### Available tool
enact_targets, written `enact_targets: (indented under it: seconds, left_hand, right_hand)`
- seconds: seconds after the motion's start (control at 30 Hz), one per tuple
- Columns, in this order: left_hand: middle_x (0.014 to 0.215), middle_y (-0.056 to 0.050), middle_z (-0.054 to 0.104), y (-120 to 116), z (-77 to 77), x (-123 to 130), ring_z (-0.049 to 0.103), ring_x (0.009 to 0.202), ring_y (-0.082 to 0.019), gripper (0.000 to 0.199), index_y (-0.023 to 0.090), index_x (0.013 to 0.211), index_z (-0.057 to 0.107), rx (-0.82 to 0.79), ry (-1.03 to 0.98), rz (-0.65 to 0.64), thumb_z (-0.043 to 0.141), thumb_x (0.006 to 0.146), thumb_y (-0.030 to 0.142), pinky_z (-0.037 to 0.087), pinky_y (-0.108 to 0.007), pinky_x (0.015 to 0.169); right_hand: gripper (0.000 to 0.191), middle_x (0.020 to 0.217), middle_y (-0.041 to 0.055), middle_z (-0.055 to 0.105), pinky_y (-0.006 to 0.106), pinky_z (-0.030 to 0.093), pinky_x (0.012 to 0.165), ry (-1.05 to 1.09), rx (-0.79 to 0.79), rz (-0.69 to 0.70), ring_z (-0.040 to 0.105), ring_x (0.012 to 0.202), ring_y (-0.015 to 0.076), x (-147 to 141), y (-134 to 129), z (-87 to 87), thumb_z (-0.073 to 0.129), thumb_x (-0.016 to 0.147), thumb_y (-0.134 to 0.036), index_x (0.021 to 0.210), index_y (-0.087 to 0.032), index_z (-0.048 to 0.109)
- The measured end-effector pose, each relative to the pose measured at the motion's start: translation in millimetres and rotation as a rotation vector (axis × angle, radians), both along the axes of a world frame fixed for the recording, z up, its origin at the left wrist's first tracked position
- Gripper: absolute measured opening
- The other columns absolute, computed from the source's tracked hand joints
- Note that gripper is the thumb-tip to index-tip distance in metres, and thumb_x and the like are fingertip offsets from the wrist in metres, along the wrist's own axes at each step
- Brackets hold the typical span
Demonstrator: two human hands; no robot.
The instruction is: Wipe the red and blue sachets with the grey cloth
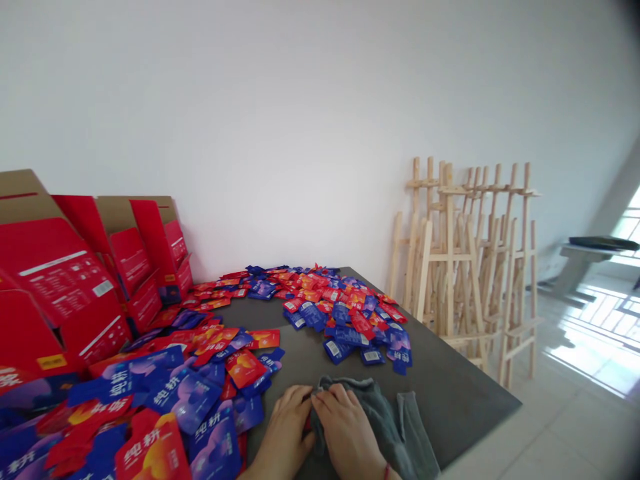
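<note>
Both hands meet at the left edge of a grey-green cloth (pixel 385 423) near the front of the dark table. My left hand (pixel 290 430) has its fingers curled at the cloth's edge, with a small bit of red showing beside it. My right hand (pixel 345 427) lies over the cloth, fingers bent and closed on it, touching the left fingertips. Red and blue packets (pixel 185 400) are heaped just left of my hands. A second pile of packets (pixel 345 313) lies beyond them, towards the wall.
Open red cardboard boxes (pixel 65 287) stand along the left side. The table (pixel 450 393) ends in a slanting edge on the right. Wooden easels (pixel 450 257) lean together by the white wall, and a grey bench (pixel 585 257) stands farther right.
</note>
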State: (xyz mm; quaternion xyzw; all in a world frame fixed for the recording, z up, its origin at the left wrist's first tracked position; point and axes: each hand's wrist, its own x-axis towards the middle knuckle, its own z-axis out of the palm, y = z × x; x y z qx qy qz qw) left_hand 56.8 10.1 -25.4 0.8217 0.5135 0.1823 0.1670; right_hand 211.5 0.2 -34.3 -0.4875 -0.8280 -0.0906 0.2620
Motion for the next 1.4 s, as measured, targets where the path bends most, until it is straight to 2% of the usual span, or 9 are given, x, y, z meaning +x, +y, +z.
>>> enact_targets:
  seconds: [0.1, 0.23, 0.47, 0.67, 0.8, 0.9, 1.0, 1.23, 1.4]
  left_hand:
    - [0.134, -0.007, 0.052, 1, -0.7, -2, 0.039, 0.128, -0.025, 0.057, 0.023, 0.122, 0.06, -0.013, 0.006, 0.007, 0.057, 0.066, 0.012, 0.03, -0.041, 0.106]
    - [0.136, -0.007, 0.05, 2, -3.8, -4, 0.037, 0.129, -0.026, 0.052, 0.025, 0.123, 0.06, -0.035, -0.006, 0.014, 0.063, 0.071, 0.022, 0.028, -0.041, 0.108]
    - [0.132, -0.007, 0.051, 2, -4.7, -5, 0.04, 0.125, -0.025, 0.052, 0.025, 0.125, 0.058, -0.036, -0.033, 0.03, 0.064, 0.073, 0.027, 0.029, -0.038, 0.105]
    - [0.118, -0.01, 0.058, 0, 6.6, -5, 0.047, 0.114, -0.027, 0.044, 0.017, 0.116, 0.058, -0.102, 0.019, 0.159, 0.059, 0.074, 0.029, 0.032, -0.038, 0.096]
    - [0.102, -0.003, 0.064, 2, 2.9, -2, 0.053, 0.1, -0.022, 0.025, 0.021, 0.096, 0.06, -0.103, -0.003, 0.143, 0.054, 0.072, 0.017, 0.033, -0.033, 0.087]
    - [0.094, -0.001, 0.065, 4, -1.7, 0, 0.054, 0.094, -0.019, 0.017, 0.021, 0.086, 0.058, -0.077, -0.021, 0.138, 0.049, 0.074, 0.013, 0.032, -0.031, 0.084]
    - [0.086, 0.0, 0.065, 5, -2.0, -2, 0.056, 0.089, -0.017, 0.014, 0.02, 0.08, 0.057, -0.086, -0.031, 0.122, 0.046, 0.078, 0.012, 0.032, -0.03, 0.081]
    - [0.085, 0.0, 0.065, 6, 2.1, -2, 0.056, 0.089, -0.017, 0.016, 0.02, 0.08, 0.058, -0.074, -0.027, 0.129, 0.044, 0.082, 0.013, 0.032, -0.029, 0.08]
    - [0.087, -0.001, 0.065, 5, 0.2, 0, 0.056, 0.09, -0.018, 0.016, 0.02, 0.08, 0.058, -0.074, -0.041, 0.144, 0.044, 0.082, 0.013, 0.034, -0.03, 0.081]
  right_hand:
    - [0.027, 0.104, -0.0018, 0.068, 0.033, 0.04, 0.083, -0.019, -0.022, -0.004, 0.053, 0.095, 0.0201, -2, 6, -9.5, 0.058, 0.083, -0.011, 0.106, -0.024, 0.064]
    - [0.025, 0.101, -0.0024, 0.067, 0.031, 0.038, 0.087, -0.007, -0.059, -0.034, 0.052, 0.096, 0.0186, 22, 8, -9.5, 0.055, 0.085, -0.011, 0.102, -0.026, 0.065]
    - [0.044, 0.112, -0.0018, 0.065, 0.031, 0.036, 0.091, -0.037, -0.124, -0.169, 0.05, 0.104, 0.0198, 63, 4, -8.1, 0.043, 0.084, 0.0, 0.111, -0.027, 0.065]
    - [0.042, 0.107, 0.0027, 0.067, 0.033, 0.037, 0.092, -0.04, -0.154, -0.28, 0.052, 0.103, 0.0221, 86, -2, 8.4, 0.042, 0.081, -0.001, 0.108, -0.021, 0.068]
    - [0.046, 0.114, 0.0001, 0.065, 0.031, 0.036, 0.094, 0.008, -0.094, -0.148, 0.051, 0.104, 0.0194, 60, -7, 13.0, 0.043, 0.081, -0.002, 0.115, -0.024, 0.063]
    - [0.035, 0.11, -0.0031, 0.067, 0.03, 0.039, 0.087, -0.025, -0.006, 0.051, 0.053, 0.097, 0.0183, 29, -9, 1.0, 0.05, 0.084, -0.01, 0.112, -0.028, 0.062]
    - [0.025, 0.109, -0.0027, 0.066, 0.03, 0.041, 0.077, -0.127, 0.086, 0.115, 0.052, 0.09, 0.0176, 13, -9, -11.1, 0.056, 0.087, -0.023, 0.111, -0.027, 0.061]
    - [0.021, 0.116, -0.0073, 0.064, 0.027, 0.041, 0.076, -0.219, 0.102, 0.272, 0.051, 0.093, 0.0157, 35, -13, -5.2, 0.055, 0.091, -0.032, 0.111, -0.032, 0.06]
    - [0.031, 0.119, -0.0059, 0.063, 0.029, 0.04, 0.085, -0.168, 0.01, 0.149, 0.05, 0.1, 0.0178, 55, -12, -0.7, 0.055, 0.087, -0.017, 0.114, -0.031, 0.061]
